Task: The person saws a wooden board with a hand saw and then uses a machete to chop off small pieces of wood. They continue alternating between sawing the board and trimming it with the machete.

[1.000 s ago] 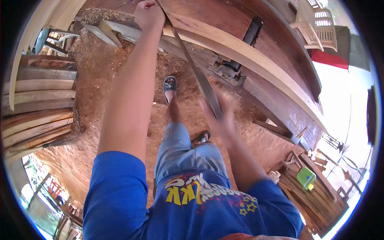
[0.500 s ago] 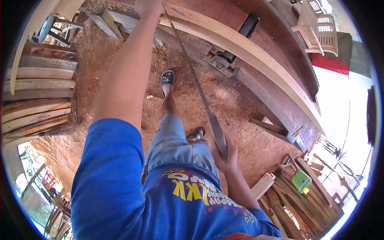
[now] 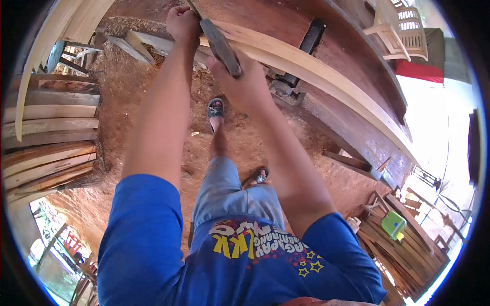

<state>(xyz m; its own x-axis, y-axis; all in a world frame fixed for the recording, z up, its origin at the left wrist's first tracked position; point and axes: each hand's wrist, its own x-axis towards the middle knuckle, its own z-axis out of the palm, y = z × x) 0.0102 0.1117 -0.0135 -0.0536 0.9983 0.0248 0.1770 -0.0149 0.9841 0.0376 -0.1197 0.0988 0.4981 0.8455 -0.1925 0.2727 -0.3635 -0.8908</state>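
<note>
My right hand (image 3: 242, 84) is wrapped round the handle (image 3: 223, 48) of a handsaw, close to my left hand. The thin saw blade (image 3: 192, 6) runs up out of view past my left fingers. At the top, my left hand (image 3: 184, 24) is closed at the near end of a long pale wooden board (image 3: 306, 64); its grip is partly hidden. The board slants across a reddish-brown workbench (image 3: 352, 66). Beneath the board's near edge sits a power tool with a metal base (image 3: 286, 92), partly covered.
Stacked planks (image 3: 51, 112) line the left side. More wood strips (image 3: 403, 250) lie at lower right, with a green plastic container (image 3: 393, 225) on them. A black bar-like object (image 3: 313, 35) rests on the bench. Plastic chairs (image 3: 408, 33) stand beyond it. Sawdust covers the ground (image 3: 153, 117).
My right hand has pushed the handsaw up and away from my body, bringing its handle near my left hand. My left hand stays by the board's end, appearing slightly lower in view.
</note>
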